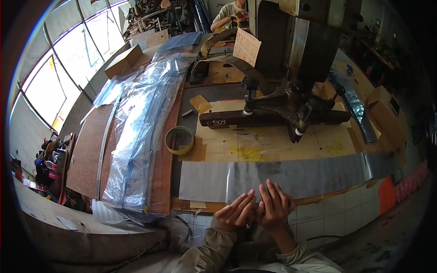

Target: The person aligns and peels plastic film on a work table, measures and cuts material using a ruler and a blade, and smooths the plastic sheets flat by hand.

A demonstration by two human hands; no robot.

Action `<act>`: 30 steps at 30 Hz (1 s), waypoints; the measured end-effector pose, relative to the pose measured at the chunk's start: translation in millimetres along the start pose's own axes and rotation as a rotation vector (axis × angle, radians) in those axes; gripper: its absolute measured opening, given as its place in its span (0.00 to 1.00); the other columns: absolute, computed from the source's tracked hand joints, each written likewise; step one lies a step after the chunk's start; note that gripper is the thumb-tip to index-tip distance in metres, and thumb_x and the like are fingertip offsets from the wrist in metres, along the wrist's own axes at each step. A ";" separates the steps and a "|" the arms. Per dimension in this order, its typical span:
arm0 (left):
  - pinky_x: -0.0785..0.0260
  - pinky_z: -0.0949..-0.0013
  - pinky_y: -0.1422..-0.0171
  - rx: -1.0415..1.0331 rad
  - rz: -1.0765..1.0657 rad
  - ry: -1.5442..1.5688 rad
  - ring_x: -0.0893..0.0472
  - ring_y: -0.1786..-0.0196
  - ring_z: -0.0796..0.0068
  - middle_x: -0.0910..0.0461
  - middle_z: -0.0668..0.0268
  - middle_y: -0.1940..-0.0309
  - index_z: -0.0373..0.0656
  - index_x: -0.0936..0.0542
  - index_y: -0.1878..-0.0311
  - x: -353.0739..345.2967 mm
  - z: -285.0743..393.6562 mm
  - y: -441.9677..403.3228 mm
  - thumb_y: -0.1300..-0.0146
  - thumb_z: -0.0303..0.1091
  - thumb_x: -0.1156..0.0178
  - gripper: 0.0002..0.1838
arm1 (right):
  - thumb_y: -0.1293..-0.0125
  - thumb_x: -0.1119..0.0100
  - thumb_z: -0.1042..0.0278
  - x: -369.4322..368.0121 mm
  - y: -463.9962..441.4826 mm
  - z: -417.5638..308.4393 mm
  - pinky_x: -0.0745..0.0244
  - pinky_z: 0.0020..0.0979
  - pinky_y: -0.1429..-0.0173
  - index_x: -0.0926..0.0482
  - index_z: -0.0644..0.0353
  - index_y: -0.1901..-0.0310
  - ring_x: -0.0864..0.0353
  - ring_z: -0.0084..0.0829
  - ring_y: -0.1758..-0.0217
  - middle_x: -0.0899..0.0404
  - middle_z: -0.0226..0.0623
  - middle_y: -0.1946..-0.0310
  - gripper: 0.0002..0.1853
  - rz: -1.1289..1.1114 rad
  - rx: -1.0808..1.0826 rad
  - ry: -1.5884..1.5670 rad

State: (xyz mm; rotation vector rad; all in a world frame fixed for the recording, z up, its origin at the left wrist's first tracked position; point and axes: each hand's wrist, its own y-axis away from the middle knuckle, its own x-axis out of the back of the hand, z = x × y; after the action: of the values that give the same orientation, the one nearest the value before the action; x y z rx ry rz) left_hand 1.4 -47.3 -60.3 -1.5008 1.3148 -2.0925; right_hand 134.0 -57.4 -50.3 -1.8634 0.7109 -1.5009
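Observation:
My left hand (236,210) and my right hand (276,204) are held up close together, palms toward me, just past the front edge of the work table. The fingers of both are stretched out, and neither holds anything visible. Beyond them a long grey sheet (291,179) lies along the table's front. Behind it is a pale board (218,148) with yellow marks, under a dark bar (273,119) on a heavy machine (300,98). A roll of yellow tape (179,140) rests at the board's left corner.
Clear plastic sheeting (150,123) covers brown boards (86,150) at the left. A cardboard box (123,61) stands behind it, another (387,118) at the right. A printed card (246,47) leans near the machine. Another person's arm (223,20) shows at the back.

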 end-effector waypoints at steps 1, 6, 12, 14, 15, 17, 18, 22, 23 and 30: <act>0.59 0.72 0.20 -0.002 0.005 -0.002 0.20 0.42 0.91 0.16 0.82 0.46 0.60 0.15 0.52 -0.7 -0.2 0.5 0.28 0.40 0.56 0.17 | 0.27 0.61 0.57 -0.1 -0.5 -0.1 0.41 0.36 0.40 0.15 0.49 0.47 0.20 0.28 0.43 0.16 0.32 0.45 0.22 0.007 -0.002 0.011; 0.60 0.72 0.20 -0.002 0.015 -0.004 0.20 0.42 0.91 0.16 0.83 0.47 0.60 0.15 0.52 -2.1 -0.3 1.2 0.28 0.40 0.56 0.17 | 0.27 0.62 0.56 0.0 -1.4 -0.7 0.41 0.36 0.40 0.15 0.49 0.47 0.20 0.28 0.43 0.16 0.32 0.45 0.22 0.011 -0.003 0.009; 0.60 0.72 0.20 -0.009 0.030 -0.002 0.20 0.42 0.91 0.16 0.83 0.47 0.60 0.15 0.52 -3.1 -1.0 1.2 0.27 0.41 0.57 0.18 | 0.27 0.62 0.56 -0.5 -1.0 -0.5 0.41 0.36 0.40 0.15 0.49 0.48 0.20 0.28 0.43 0.16 0.31 0.46 0.22 0.010 -0.004 0.008; 0.60 0.72 0.20 -0.020 0.042 -0.012 0.20 0.42 0.91 0.15 0.83 0.47 0.60 0.15 0.52 -4.8 -2.2 1.5 0.27 0.41 0.57 0.18 | 0.27 0.62 0.56 -0.6 -1.5 -0.6 0.41 0.36 0.40 0.15 0.49 0.48 0.20 0.28 0.43 0.16 0.31 0.45 0.22 0.014 -0.005 0.005; 0.60 0.72 0.20 -0.025 0.047 -0.017 0.20 0.42 0.91 0.15 0.83 0.47 0.60 0.15 0.52 -4.4 -2.4 0.8 0.27 0.41 0.57 0.18 | 0.27 0.62 0.56 -0.4 -1.9 -0.6 0.41 0.36 0.40 0.15 0.50 0.48 0.20 0.28 0.43 0.16 0.31 0.45 0.22 0.016 -0.005 0.004; 0.54 0.73 0.26 -0.012 0.057 -0.001 0.17 0.47 0.90 0.13 0.83 0.52 0.60 0.15 0.56 -1.2 -0.6 -4.5 0.28 0.39 0.53 0.14 | 0.27 0.62 0.56 0.0 -0.8 -1.1 0.41 0.36 0.40 0.15 0.50 0.48 0.20 0.29 0.43 0.16 0.31 0.45 0.22 0.013 -0.005 0.002; 0.52 0.73 0.29 -0.005 0.063 0.005 0.16 0.50 0.90 0.13 0.82 0.54 0.60 0.15 0.58 0.2 0.4 -7.8 0.28 0.38 0.51 0.13 | 0.27 0.62 0.56 -0.4 -0.2 -0.7 0.41 0.36 0.40 0.15 0.50 0.47 0.20 0.29 0.42 0.16 0.31 0.44 0.22 0.013 -0.004 0.000; 0.49 0.75 0.31 0.032 0.104 0.050 0.16 0.50 0.88 0.13 0.81 0.53 0.57 0.14 0.59 -3.8 2.0 -7.1 0.30 0.37 0.50 0.12 | 0.27 0.61 0.56 -2.2 -0.2 0.5 0.40 0.37 0.39 0.16 0.50 0.46 0.21 0.30 0.41 0.17 0.32 0.43 0.22 0.021 0.004 -0.016; 0.49 0.75 0.31 0.028 0.120 0.050 0.16 0.50 0.88 0.13 0.81 0.53 0.57 0.14 0.59 -5.3 1.6 -7.0 0.30 0.37 0.49 0.12 | 0.27 0.60 0.57 -1.3 -0.3 0.3 0.40 0.37 0.39 0.16 0.50 0.46 0.21 0.30 0.41 0.17 0.32 0.43 0.22 0.014 0.004 -0.019; 0.48 0.75 0.33 0.056 0.139 0.095 0.16 0.49 0.86 0.13 0.77 0.53 0.54 0.15 0.58 -2.4 3.6 -10.1 0.33 0.34 0.50 0.12 | 0.25 0.59 0.53 8.4 0.9 1.6 0.43 0.41 0.35 0.20 0.51 0.40 0.26 0.32 0.35 0.22 0.34 0.37 0.22 -0.100 0.020 -0.050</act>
State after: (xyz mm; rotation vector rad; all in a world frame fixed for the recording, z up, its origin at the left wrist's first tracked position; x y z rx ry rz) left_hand 8.4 -42.0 -53.7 -1.2637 1.3408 -2.1157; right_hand 137.2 -64.0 -45.9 -1.9398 0.5854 -1.5114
